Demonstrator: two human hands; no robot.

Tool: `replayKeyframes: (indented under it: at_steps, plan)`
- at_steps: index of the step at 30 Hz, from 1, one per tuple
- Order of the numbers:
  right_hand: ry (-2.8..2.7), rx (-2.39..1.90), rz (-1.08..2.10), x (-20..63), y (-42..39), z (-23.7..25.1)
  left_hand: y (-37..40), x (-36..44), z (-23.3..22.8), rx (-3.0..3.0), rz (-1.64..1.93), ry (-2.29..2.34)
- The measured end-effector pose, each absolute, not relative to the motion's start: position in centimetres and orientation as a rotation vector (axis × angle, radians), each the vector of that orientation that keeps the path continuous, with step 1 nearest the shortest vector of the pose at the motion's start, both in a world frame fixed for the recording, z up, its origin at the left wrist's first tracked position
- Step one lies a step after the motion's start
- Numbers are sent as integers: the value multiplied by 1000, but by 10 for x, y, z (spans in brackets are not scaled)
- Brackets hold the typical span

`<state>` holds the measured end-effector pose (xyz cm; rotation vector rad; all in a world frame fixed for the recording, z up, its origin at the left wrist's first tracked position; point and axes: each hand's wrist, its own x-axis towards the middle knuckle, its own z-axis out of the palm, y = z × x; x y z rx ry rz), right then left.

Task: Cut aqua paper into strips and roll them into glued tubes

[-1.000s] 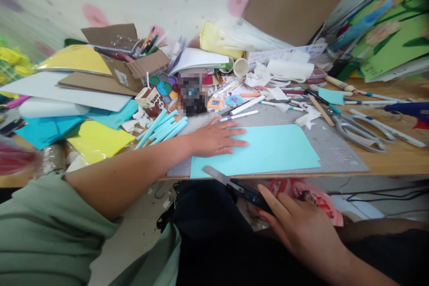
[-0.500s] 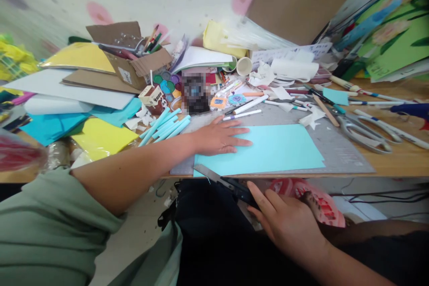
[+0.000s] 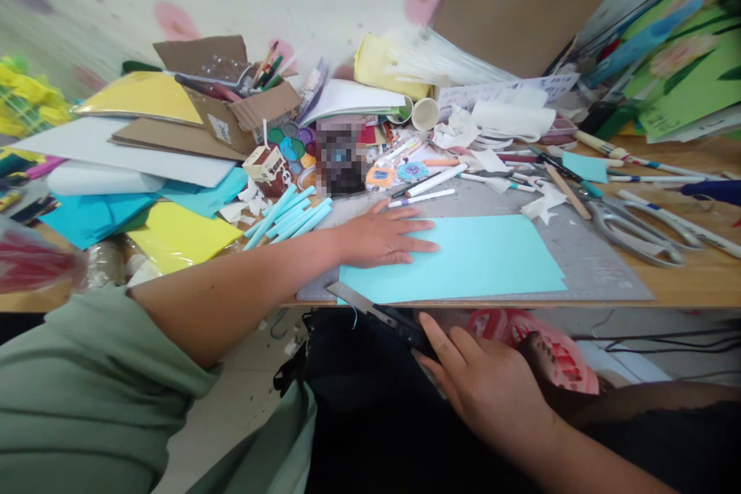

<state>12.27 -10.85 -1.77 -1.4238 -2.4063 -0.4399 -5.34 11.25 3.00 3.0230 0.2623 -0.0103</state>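
A sheet of light blue paper (image 3: 463, 258) lies flat on a grey cutting mat (image 3: 584, 262) at the near edge of the desk (image 3: 695, 278), just right of the frame's centre; the left hand (image 3: 382, 235) rests on the sheet's left end with palm down and fingers spread flat, gripping nothing; at the sheet's lower left corner the metal blades of a pair of black-handled scissors (image 3: 376, 309) meet the paper's edge, and a thin blue sliver hangs there; the right hand (image 3: 492, 386), low in the frame below the desk's edge, is closed around the scissors' handles, though how far the blades are parted is hard to tell from this angle.

Left of the left wrist a bundle of light blue paper rolls (image 3: 286, 216) lies beside a yellow sheet (image 3: 179, 235); further to the upper left sits an open cardboard box (image 3: 231, 104) holding pens; right of the mat, near the frame's right edge, a second pair of large metal scissors (image 3: 637, 228) lies on the bare wood; white markers (image 3: 431, 181) and paper scraps are scattered along the mat's far side; a white paper cup (image 3: 425, 113) lies on its side behind them.
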Motion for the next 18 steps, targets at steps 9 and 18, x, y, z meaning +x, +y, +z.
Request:
replayKeyframes:
  at_steps: [9,18]
  plan:
    - [-2418,-1400,-473,130,-111,-20,113,-53,29,3015,-3,256]
    - [-2428,-1379,-489,128,-107,-24,113,-52,29,3017,-43,272]
